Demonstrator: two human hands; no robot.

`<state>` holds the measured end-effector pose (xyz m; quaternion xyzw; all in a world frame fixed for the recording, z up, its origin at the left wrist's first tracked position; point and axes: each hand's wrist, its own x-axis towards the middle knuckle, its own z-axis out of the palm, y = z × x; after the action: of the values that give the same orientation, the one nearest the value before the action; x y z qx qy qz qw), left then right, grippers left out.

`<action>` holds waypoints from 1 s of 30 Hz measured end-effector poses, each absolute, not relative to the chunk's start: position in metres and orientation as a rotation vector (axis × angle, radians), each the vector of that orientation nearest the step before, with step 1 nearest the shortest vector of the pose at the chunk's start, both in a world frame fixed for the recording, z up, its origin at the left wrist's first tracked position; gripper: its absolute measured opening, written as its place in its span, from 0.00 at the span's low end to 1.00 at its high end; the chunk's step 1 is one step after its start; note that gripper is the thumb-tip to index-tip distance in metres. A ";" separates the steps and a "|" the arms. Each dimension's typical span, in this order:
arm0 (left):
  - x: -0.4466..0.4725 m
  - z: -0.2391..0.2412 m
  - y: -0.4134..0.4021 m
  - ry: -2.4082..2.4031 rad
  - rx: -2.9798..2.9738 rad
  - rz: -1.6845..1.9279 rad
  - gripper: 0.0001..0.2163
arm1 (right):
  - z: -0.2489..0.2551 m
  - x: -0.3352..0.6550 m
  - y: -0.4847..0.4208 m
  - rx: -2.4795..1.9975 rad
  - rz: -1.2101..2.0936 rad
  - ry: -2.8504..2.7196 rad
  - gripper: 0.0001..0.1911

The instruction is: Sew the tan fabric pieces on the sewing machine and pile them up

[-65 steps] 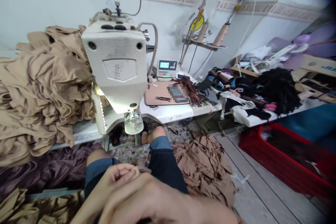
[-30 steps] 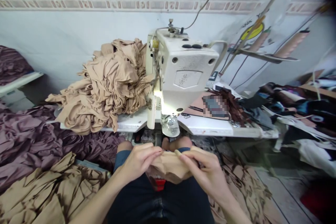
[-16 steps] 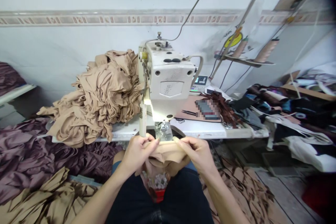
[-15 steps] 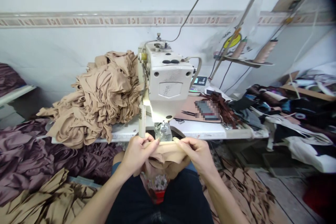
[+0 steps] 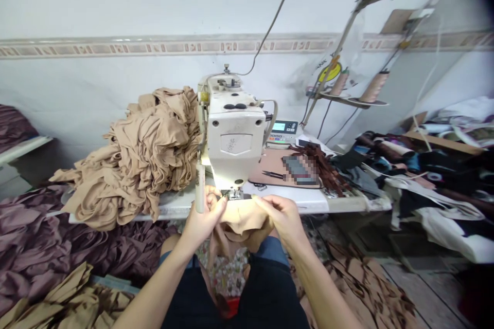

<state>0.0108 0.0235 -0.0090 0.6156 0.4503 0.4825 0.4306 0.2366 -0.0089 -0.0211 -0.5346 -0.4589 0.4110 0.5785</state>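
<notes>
A white sewing machine point(image 5: 231, 139) stands on a white table point(image 5: 293, 203) in front of me. Both my hands hold a small tan fabric piece point(image 5: 241, 221) up at the machine's presser foot point(image 5: 233, 195). My left hand point(image 5: 204, 216) pinches its left edge, fingers closed. My right hand point(image 5: 280, 216) pinches its right edge, fingers closed too. The cloth hangs down between my knees.
A big heap of tan fabric point(image 5: 142, 149) lies on the table left of the machine. Purple cloth point(image 5: 46, 241) piles up at the left. Scissors point(image 5: 272, 175) and a control box point(image 5: 281, 131) sit right of the machine; thread cones point(image 5: 372, 87) stand behind. Clutter point(image 5: 417, 169) fills the right.
My hands have lifted the tan piece from my lap up to the presser foot. My view has swung left and tilted up.
</notes>
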 end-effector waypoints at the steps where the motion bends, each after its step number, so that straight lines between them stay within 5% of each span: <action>1: 0.011 -0.009 0.025 1.109 1.521 1.206 0.14 | -0.021 0.237 -0.007 -1.248 0.956 -1.075 0.26; 19: -0.071 -0.070 0.013 1.342 1.576 1.133 0.22 | -0.114 0.209 -0.066 -1.290 0.855 -1.081 0.27; 30: -0.064 -0.062 -0.007 1.194 1.318 1.005 0.26 | -0.082 0.139 -0.066 -1.123 1.137 -1.186 0.24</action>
<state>-0.0642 -0.0069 -0.0622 0.5501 0.4987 0.4195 0.5223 0.1393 -0.0665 -0.0816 -0.4733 -0.4999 0.4793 0.5445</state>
